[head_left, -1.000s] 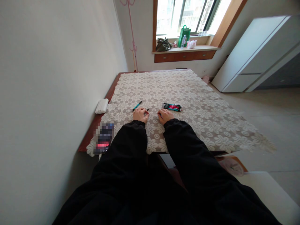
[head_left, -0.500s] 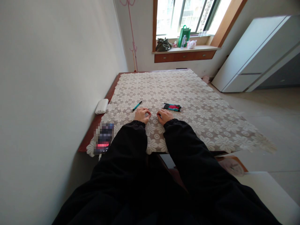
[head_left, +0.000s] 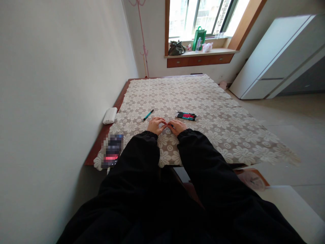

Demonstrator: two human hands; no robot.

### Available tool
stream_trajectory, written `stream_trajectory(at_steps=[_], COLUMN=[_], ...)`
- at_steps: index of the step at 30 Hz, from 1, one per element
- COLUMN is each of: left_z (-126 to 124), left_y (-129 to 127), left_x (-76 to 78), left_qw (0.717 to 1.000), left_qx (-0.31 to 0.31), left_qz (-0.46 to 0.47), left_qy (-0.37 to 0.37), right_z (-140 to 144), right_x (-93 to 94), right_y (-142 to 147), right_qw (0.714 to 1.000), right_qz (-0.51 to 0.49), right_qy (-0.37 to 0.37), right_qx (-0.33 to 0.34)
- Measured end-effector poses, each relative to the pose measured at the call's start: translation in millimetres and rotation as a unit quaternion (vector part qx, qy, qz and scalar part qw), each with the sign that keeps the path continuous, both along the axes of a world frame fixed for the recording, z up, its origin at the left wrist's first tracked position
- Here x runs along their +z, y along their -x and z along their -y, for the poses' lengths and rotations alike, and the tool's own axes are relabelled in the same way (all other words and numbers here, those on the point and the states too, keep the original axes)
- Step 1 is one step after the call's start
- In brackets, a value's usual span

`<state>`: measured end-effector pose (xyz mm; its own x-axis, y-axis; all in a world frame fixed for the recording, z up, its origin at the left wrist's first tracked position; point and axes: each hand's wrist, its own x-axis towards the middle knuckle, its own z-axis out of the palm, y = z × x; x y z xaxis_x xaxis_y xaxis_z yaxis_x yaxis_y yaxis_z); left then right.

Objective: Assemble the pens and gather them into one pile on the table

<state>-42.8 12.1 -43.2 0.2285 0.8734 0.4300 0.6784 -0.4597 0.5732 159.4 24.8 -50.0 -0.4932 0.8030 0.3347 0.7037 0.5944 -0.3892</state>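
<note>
My left hand (head_left: pixel 156 125) and my right hand (head_left: pixel 177 127) rest low over the lace tablecloth (head_left: pixel 167 95), their fingertips meeting in front of me. Both are closed in a pinch. A small dark piece shows at the right fingers, too small to name; what the left fingers hold is hidden. Just beyond the left hand lies a single teal and black pen part (head_left: pixel 148 115). Past the right hand, several pens (head_left: pixel 186 116) in teal, black and red lie side by side.
A phone (head_left: pixel 113 149) with a cable lies by my left forearm, and a white power bank (head_left: pixel 110 115) sits at the table's left edge against the wall. Bags stand on the far windowsill (head_left: pixel 200 52). A white fridge (head_left: pixel 269 61) is at the right.
My left hand has moved a little to the right and my right hand slightly left, closing the gap so the fingertips now meet. The pens have stayed put.
</note>
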Motion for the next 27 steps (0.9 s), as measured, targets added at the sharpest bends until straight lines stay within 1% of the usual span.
stream_trajectory(at_steps=[2, 5, 8, 10, 12, 15, 18, 21, 27], left_z=[-1, -5, -7, -7, -6, -4, -4, -5, -5], left_y=[0, 3, 7, 9, 9, 8, 6, 6, 7], left_x=[0.8, -2.1, -8.2, -11.6, -12.7, -10.2, -6.7, -5.7, -5.7], left_qw=[0.999, 0.993, 0.984, 0.979, 0.977, 0.977, 0.981, 0.986, 0.99], left_qx=[0.033, 0.113, 0.179, 0.202, 0.207, 0.202, 0.181, 0.152, 0.131], left_qz=[0.023, 0.045, 0.016, -0.013, -0.033, -0.039, -0.034, -0.032, -0.02], left_qy=[-0.002, -0.002, 0.011, 0.026, 0.041, 0.054, 0.064, 0.059, 0.047], right_z=[-1, -2, -3, -4, -5, -6, -6, -5, -3], right_x=[0.1, -0.8, -2.4, -3.2, -3.6, -4.0, -4.4, -4.0, -0.6], right_y=[-1, -1, -1, -2, -2, -4, -5, -5, -2], right_qw=[1.0, 0.999, 0.998, 0.997, 0.997, 0.996, 0.995, 0.994, 0.994], right_qz=[-0.005, -0.015, -0.024, -0.028, -0.031, -0.028, -0.016, -0.002, 0.016], right_qy=[-0.005, -0.01, -0.011, -0.011, -0.012, -0.017, -0.018, -0.014, -0.01], right_qx=[-0.02, -0.04, -0.051, -0.065, -0.076, -0.086, -0.098, -0.104, -0.109])
